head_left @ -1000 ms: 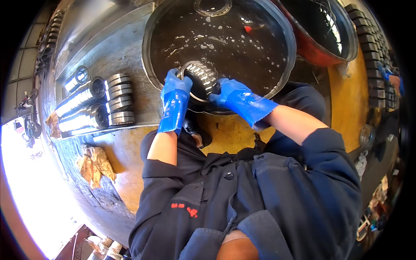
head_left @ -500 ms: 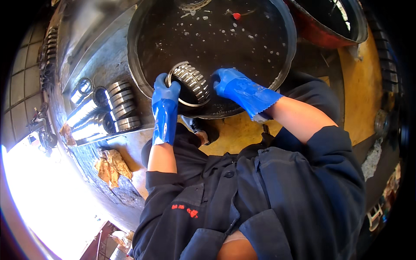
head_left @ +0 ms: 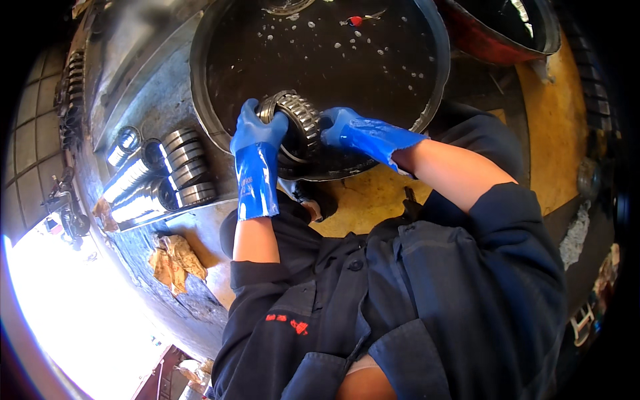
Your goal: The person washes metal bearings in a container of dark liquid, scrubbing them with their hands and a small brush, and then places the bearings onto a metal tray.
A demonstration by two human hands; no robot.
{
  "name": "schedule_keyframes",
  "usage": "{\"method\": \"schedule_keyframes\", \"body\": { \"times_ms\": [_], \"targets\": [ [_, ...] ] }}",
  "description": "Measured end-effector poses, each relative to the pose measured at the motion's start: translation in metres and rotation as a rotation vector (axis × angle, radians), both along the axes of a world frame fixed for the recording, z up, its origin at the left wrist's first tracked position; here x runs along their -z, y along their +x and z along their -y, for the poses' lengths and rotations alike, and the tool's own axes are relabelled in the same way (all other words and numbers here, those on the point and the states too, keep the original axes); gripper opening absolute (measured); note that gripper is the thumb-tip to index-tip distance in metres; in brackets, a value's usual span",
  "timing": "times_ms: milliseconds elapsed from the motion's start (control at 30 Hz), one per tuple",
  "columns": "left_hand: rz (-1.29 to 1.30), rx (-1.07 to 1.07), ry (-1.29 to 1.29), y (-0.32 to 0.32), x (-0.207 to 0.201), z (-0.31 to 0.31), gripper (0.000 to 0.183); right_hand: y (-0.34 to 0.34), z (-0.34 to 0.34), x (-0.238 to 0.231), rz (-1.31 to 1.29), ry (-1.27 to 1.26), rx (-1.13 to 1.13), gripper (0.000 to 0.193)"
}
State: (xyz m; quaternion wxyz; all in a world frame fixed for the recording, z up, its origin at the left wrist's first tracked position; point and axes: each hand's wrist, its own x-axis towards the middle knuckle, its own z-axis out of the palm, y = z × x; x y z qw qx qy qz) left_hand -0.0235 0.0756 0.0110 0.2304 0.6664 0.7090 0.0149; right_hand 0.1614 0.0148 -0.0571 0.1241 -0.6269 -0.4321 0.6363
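Observation:
My left hand (head_left: 260,130), in a long blue rubber glove, is closed on the left rim of a shiny roller bearing (head_left: 302,119). The bearing stands tilted over the near part of a round, dark basin (head_left: 199,100), its rows of metal rollers facing right. My right hand (head_left: 339,127), gloved alike, has its fingers curled in against the right side of the rollers. Whatever lies inside those fingers is hidden. Dark liquid with pale specks fills the basin, and a small red-ended item (head_left: 355,21) shows toward its far side.
Shiny bearing rings (head_left: 190,167) stand in stacks and rows on a metal surface to the left. Crumpled brown paper (head_left: 177,261) lies nearer me. A red-sided drum (head_left: 493,41) stands at the far right. Another metal ring (head_left: 288,8) is at the basin's far edge.
The bearing has turned in my left hand and shifted slightly, its rollers facing me differently. My right hand has come left from a small gap to meet the rollers.

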Motion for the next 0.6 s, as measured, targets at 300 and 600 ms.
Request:
{"method": "schedule_keyframes", "body": {
  "times_ms": [300, 600],
  "targets": [
    [0.945, -0.495, -0.409, -0.038, -0.007, -0.001, 0.049, -0.021, -0.007, 0.048, -0.11, 0.096, 0.201, 0.049],
    [1.079, -0.58, -0.403, -0.051, 0.021, -0.004, 0.056, -0.027, -0.003, -0.047, 0.038, 0.203, -0.203, 0.058]
  ]
}}
